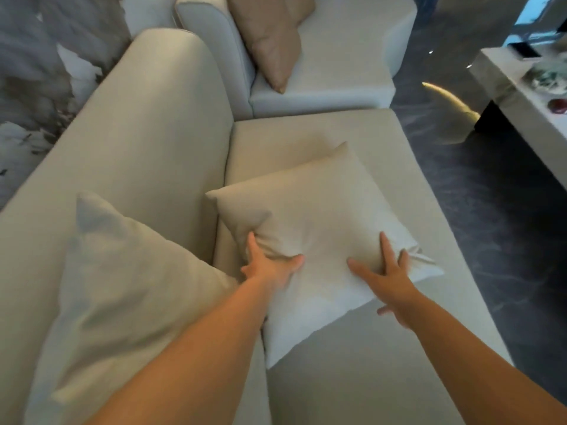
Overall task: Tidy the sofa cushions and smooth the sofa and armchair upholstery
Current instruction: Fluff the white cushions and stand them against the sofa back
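While both my arms reach forward over the sofa seat, this is how things lie:

Left hand: my left hand (270, 268) grips the near left edge of the cream cushion (319, 228), thumb on top, fingers curled into the bunched fabric.
Right hand: my right hand (388, 279) lies flat with fingers spread on the cushion's right side, pressing, not gripping.
Cream cushion: flat on the sofa seat (383, 369), turned cornerwise, just beside the backrest (147, 142).
Second cushion (122, 289): leaning against the backrest, under my left forearm.
Armchair (334, 72): beyond the sofa, a tan cushion (273, 41) propped in its corner.
Low table (521, 111): far right, well apart.
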`<state>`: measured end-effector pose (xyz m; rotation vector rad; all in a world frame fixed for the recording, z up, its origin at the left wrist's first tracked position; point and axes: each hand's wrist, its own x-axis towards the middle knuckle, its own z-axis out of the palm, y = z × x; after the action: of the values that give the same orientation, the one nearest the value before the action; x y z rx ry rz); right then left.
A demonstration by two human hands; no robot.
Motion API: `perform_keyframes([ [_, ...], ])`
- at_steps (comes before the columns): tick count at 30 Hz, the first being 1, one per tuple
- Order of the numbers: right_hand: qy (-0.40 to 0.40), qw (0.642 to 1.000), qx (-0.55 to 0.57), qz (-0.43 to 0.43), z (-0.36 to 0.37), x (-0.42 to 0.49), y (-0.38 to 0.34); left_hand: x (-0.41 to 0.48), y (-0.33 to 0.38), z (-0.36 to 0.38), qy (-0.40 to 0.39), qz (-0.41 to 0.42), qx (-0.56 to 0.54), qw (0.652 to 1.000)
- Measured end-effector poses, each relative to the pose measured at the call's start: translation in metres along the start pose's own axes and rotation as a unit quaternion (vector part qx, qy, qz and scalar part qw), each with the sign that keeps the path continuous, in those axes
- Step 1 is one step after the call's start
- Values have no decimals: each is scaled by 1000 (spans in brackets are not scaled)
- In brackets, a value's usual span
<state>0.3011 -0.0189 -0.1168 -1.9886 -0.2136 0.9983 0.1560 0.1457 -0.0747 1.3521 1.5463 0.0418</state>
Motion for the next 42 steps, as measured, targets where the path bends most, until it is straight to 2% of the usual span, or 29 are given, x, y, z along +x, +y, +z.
perform_keyframes([
  [4, 77, 989, 122, -24, 11, -3, -10, -3, 30, -1, 55, 59, 41, 996],
  [7, 92, 964, 249, 22, 15, -4, -49, -16, 92, -20, 98, 155, 96, 978],
  [10, 45, 928, 363, 75, 47, -21, -99, -41, 159, -54, 155, 263, 183, 935],
  [14, -56, 924, 375, 47, 106, -41, -169, -56, 209, -120, 216, 338, 308, 863],
  [15, -79, 930, 358, 34, 119, -44, -186, -55, 210, -138, 216, 346, 333, 850],
  [17, -136, 950, 281, 2, 144, -51, -214, -47, 200, -164, 166, 329, 414, 832],
  [19, -167, 967, 188, -35, 164, -57, -231, -37, 174, -180, 105, 265, 496, 820],
  [21, -173, 977, 106, -65, 178, -63, -234, -29, 147, -191, 90, 228, 524, 815],
  [25, -167, 983, 33, -63, 175, -71, -220, -26, 119, -203, 98, 257, 567, 776],
  [29, -141, 990, -7, -24, 149, -76, -183, -41, 101, -195, 96, 269, 590, 755],
  [34, -85, 994, -72, -13, 116, -110, -132, -94, 61, -171, 90, 366, 603, 703],
  [37, -78, 977, -196, -16, 90, -166, -84, -146, 11, -159, 47, 449, 594, 666],
  [39, -90, 943, -320, 12, 73, -216, -45, -185, -27, -156, -6, 460, 611, 644],
  [42, -130, 908, -392, 70, 58, -296, 6, -242, -85, -153, -68, 475, 644, 596],
])
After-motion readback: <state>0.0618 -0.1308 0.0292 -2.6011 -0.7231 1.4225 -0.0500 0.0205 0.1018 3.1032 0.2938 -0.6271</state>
